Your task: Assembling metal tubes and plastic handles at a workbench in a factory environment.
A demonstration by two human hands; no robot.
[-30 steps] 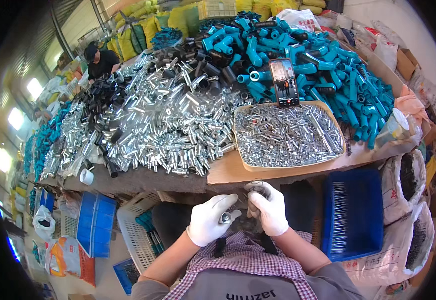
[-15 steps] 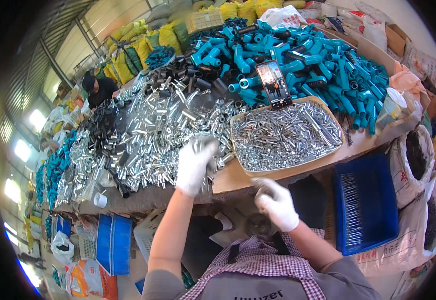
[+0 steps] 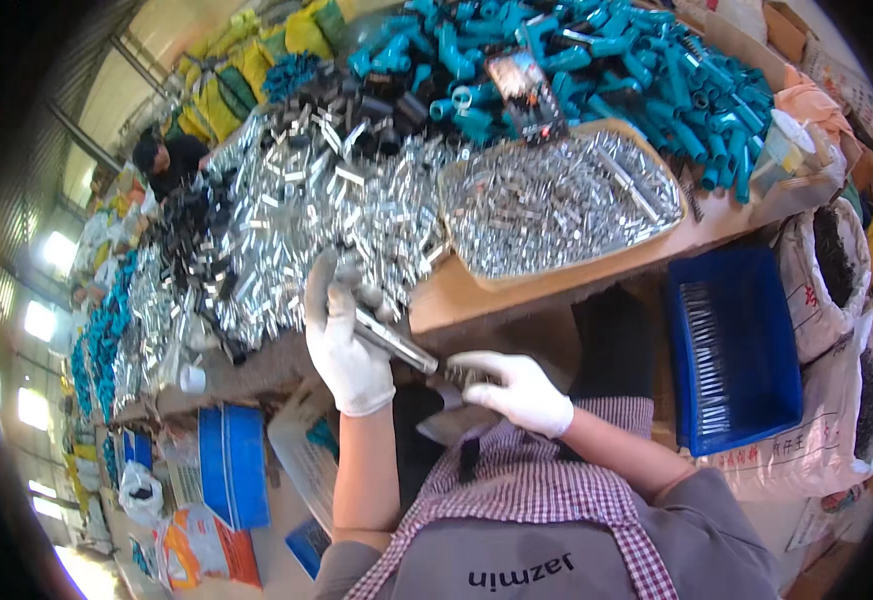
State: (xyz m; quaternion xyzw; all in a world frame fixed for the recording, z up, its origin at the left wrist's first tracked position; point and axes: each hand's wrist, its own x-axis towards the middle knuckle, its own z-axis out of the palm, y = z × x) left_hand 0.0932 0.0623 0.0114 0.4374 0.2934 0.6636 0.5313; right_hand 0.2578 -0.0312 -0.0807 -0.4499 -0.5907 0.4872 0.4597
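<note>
My left hand (image 3: 349,365), in a white glove with grey fingers, is closed on a shiny silver metal tube (image 3: 397,343). The tube slants down to the right, in front of the table edge. At its lower end my gloved right hand (image 3: 517,390) has its fingers curled; what they hold there is blurred and I cannot make it out. Beyond my left hand lies a broad heap of silver metal parts (image 3: 287,220). A shallow tray (image 3: 517,283) full of small metal pins and fittings stands on the table to the right of that heap.
Teal plastic handles (image 3: 697,100) are piled at the back right, with a phone (image 3: 527,95) propped behind the tray. A blue bin (image 3: 747,370) with thin metal rods and white sacks (image 3: 807,410) stand at right. Blue crates (image 3: 232,465) sit lower left. Another person (image 3: 167,160) is at far left.
My left hand has come back from the metal heap and now shows a silver tube. My right hand has moved left and down to the tube's end. The view has shifted.
</note>
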